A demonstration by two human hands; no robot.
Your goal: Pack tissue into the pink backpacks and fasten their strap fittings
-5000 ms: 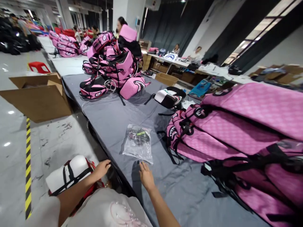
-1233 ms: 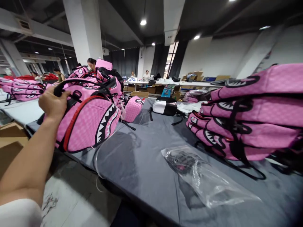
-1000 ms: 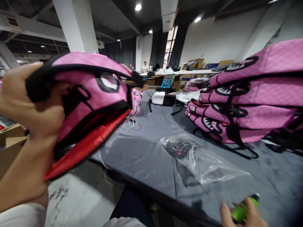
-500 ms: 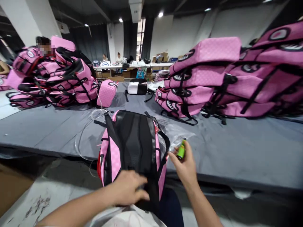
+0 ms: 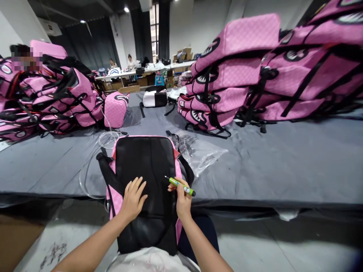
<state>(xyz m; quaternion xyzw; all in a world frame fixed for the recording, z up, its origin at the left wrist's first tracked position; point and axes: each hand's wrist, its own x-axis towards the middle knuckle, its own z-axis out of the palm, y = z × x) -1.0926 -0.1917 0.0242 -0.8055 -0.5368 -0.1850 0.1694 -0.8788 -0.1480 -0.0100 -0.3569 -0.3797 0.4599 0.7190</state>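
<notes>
On my feed, a pink backpack (image 5: 146, 166) lies back panel up across the near edge of the grey counter (image 5: 283, 162). Its lower end hangs off the edge toward the wearer's lap, which I judge keeps the black panel close and flat.

The left hand (image 5: 132, 197) rests open on that panel with its fingers spread, apparently pinning the fabric still. The right hand (image 5: 183, 199) is closed around a green tool (image 5: 180, 186), gripped like a pen. The tool's thin tip points left, just over the panel's right side.

A clear plastic bag (image 5: 202, 150) sits just beside the backpack's upper right corner, within easy reach of the tool hand. Clear tubing (image 5: 92, 166) loops off the near edge to the left. A stack of pink backpacks (image 5: 227, 79) fills the far right of the counter and a heap of pink backpacks (image 5: 56, 100) fills the far left. A black-and-white bag (image 5: 154, 99) lies between them at the far edge.

- **Backpack:** its front faces down and is unseen, and its bottom end disappears behind a white shirt.
- **Tool:** the tip is too fine for me to tell what kind of tool it is.
- **Plastic bag:** the dark contents are blurred.
- **Right-hand stack:** it is cut off by the frame.
</notes>
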